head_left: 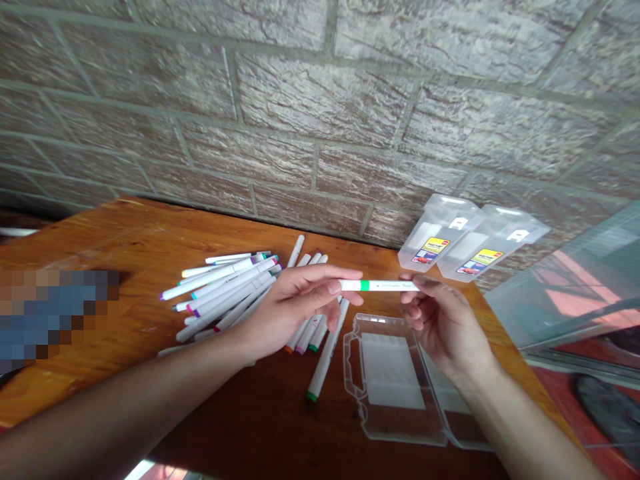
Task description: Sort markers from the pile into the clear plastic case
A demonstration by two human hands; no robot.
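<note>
A white marker (390, 285) with a green band is held level above the table between both hands. My left hand (305, 297) pinches its left end, and my right hand (445, 320) pinches the right end. Beneath and left of my left hand lies a loose pile of white markers (225, 280) with coloured ends. One green-ended marker (325, 360) lies apart, nearer to me. Below my right hand an opened clear plastic case (400, 427) rests flat, partly hidden by my right forearm.
Two upright clear plastic cases (433, 223) with yellow labels stand at the back right against the brick wall (320, 120). The wooden table (125, 233) ends at the right beside a glass panel (575, 280). A blurred-out blue patch (45, 320) covers the left side.
</note>
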